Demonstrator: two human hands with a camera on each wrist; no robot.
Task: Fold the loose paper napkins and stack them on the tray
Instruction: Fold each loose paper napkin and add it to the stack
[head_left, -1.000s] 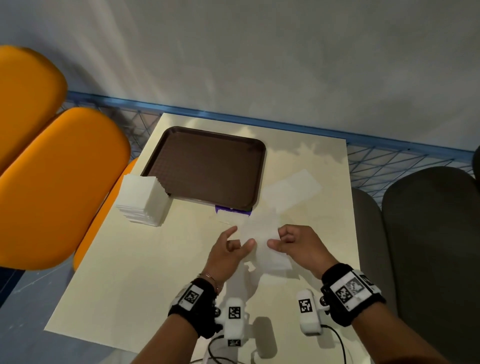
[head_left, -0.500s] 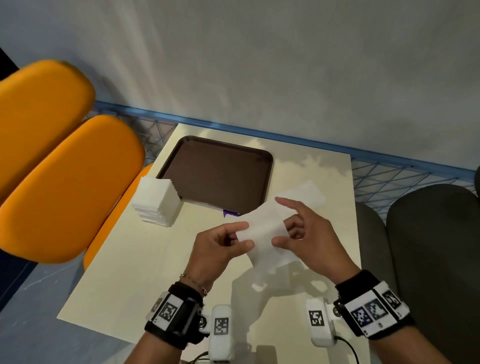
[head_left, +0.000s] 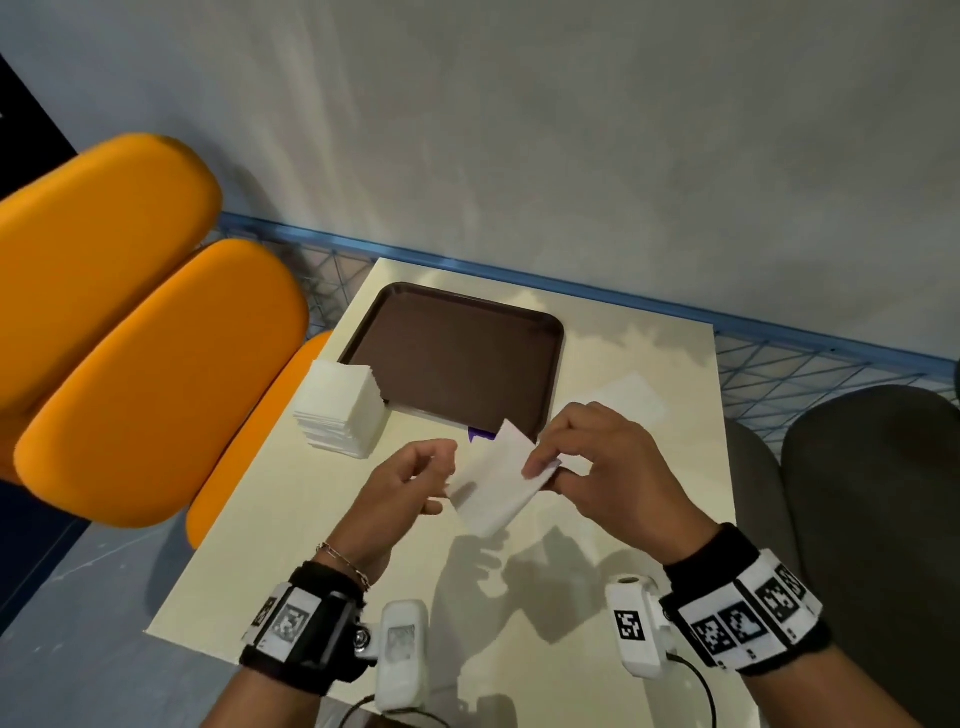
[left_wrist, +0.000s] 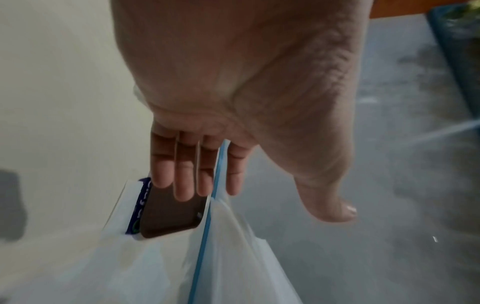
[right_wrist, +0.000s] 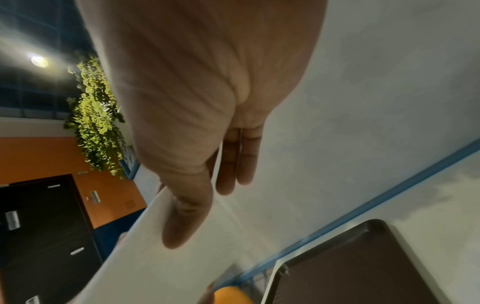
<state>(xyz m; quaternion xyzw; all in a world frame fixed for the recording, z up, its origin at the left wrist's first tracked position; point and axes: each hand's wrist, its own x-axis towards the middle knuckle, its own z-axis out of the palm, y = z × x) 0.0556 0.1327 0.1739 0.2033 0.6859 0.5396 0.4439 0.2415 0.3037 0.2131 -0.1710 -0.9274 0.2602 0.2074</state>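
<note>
A white paper napkin (head_left: 491, 483) hangs in the air over the table, in front of the brown tray (head_left: 457, 358). My right hand (head_left: 543, 467) pinches its right edge, thumb on top and fingers behind, as the right wrist view shows on the napkin (right_wrist: 155, 267). My left hand (head_left: 441, 478) sits at the napkin's left edge with thumb and fingers apart; the left wrist view shows the same gap at this hand (left_wrist: 267, 203). Nothing lies on the tray. A second loose napkin (head_left: 634, 397) lies flat on the table behind my right hand.
A tall stack of white napkins (head_left: 340, 405) stands at the tray's near left corner. A purple scrap (head_left: 480, 434) shows under the tray's front edge. Orange chairs (head_left: 156, 374) flank the cream table (head_left: 322, 545) on the left, grey ones (head_left: 872, 493) on the right.
The napkin has come up off the table and is held higher. My left hand has released its pinch on the left edge. My right hand's fingers have closed onto the right edge.
</note>
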